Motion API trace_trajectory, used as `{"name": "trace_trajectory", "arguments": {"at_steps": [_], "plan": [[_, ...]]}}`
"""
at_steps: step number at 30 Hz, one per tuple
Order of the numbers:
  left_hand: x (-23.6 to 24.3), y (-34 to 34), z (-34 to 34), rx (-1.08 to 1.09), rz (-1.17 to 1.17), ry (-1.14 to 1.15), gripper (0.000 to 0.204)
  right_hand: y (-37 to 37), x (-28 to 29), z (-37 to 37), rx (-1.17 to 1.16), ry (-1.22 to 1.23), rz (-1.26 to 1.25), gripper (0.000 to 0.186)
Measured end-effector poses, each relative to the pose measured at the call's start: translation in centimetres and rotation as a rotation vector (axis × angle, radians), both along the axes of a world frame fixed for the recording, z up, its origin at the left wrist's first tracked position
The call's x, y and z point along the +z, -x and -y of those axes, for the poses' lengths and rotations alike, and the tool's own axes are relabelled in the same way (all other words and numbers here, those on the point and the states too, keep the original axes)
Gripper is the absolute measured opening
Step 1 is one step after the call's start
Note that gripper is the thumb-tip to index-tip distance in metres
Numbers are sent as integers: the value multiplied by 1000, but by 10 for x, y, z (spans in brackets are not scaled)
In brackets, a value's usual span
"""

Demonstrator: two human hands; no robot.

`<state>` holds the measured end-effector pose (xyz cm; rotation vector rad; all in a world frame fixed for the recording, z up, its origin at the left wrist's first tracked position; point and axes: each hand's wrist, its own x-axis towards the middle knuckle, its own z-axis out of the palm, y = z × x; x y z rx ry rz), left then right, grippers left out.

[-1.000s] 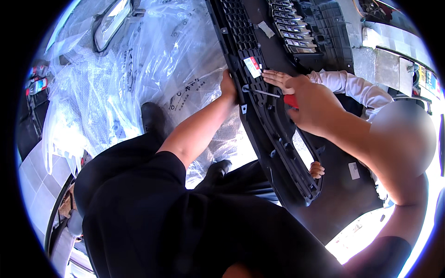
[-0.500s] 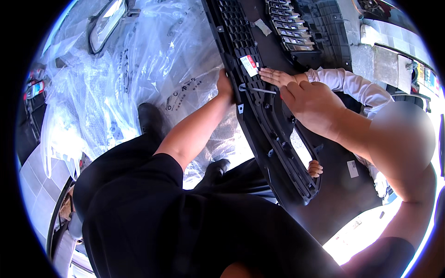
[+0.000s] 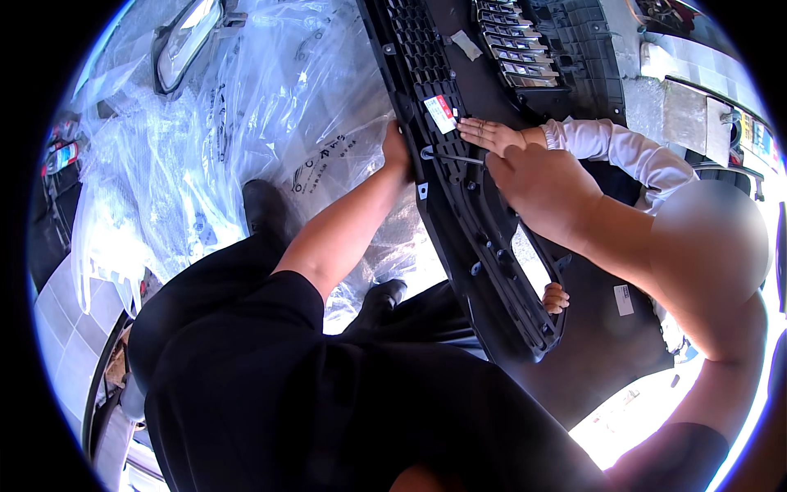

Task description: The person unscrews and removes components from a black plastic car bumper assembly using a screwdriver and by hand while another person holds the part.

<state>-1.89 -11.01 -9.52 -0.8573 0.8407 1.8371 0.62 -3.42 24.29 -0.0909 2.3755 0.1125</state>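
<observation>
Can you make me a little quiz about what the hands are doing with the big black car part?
1. True or false: the person's left hand grips the edge of the black grille panel.
2. What does the right hand hold against the panel: a) a thin metal-shafted tool, b) a paintbrush, c) a hammer?
3. Fill in: a co-worker's hand in a ____ sleeve rests flat on the panel beside the red and white sticker.

Key: 1 true; 2 a; 3 white.
</observation>
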Motion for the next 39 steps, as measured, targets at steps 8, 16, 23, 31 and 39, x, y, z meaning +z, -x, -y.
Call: {"name": "trace_trajectory", "arguments": {"at_steps": [8,16,23,31,39], "plan": [[20,17,23,101,-6,39,58,33,-9,2,-352,142,109,18],[-20,8,17,76,53,16,55,36,-19,2,-690,192,128,26],[1,11,16,77,52,15,53,8,-4,-6,-18,119,-156,31],[-2,11,14,66,91,2,54,19,-12,9,-316,107,-17,22],[-13,6,21,37,-14,-2,51,35,-11,0,-673,168,225,27]]}}
